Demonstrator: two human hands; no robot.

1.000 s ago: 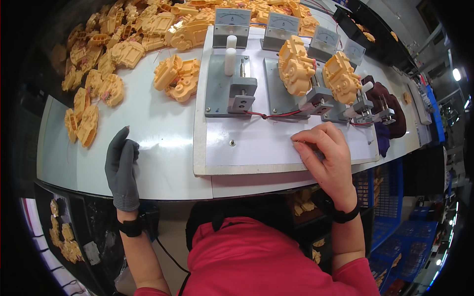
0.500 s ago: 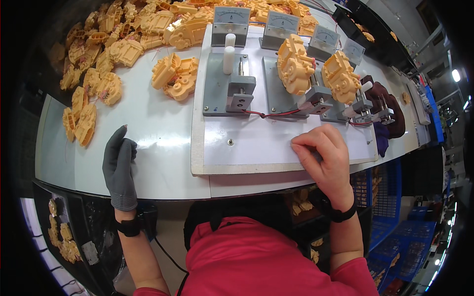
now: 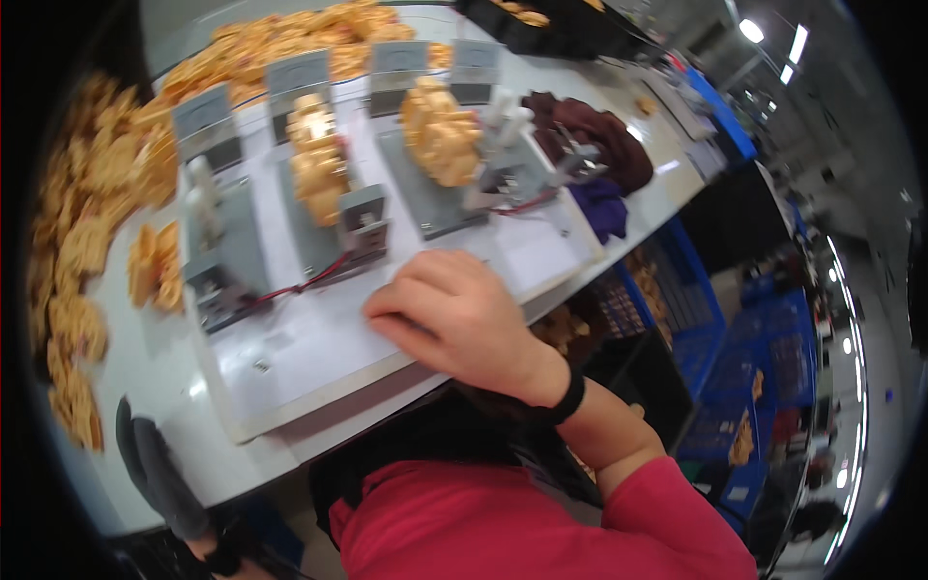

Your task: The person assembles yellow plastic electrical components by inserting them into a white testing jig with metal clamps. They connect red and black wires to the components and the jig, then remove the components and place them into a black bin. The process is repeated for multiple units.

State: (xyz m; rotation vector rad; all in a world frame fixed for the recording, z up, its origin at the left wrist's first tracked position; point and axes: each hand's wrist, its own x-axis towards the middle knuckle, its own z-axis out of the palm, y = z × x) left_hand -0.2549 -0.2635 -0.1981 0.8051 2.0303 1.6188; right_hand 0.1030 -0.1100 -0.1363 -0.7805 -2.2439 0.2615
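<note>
My right hand (image 3: 454, 319) is bare, with a black band at the wrist. It rests knuckles-up on the white board (image 3: 290, 367) near its front edge, fingers curled under, and nothing shows in it. Just beyond it, a red wire (image 3: 307, 282) runs to a grey metal fixture (image 3: 360, 224) loaded with orange moulded parts (image 3: 317, 159). My left hand (image 3: 155, 469), in a dark grey glove, lies flat on the table's front edge at the lower left, holding nothing.
Two more grey fixtures stand on the board, one (image 3: 217, 246) with a white peg and one (image 3: 440, 193) carrying orange parts (image 3: 440, 130). Loose orange parts (image 3: 82, 232) are heaped at the left. Dark cloths (image 3: 594, 145) lie at the right, above blue crates (image 3: 710, 329).
The view has swung right and tilted, so the board now runs slantwise. My right hand stays curled on the board's front part, and my gloved left hand stays at the table edge.
</note>
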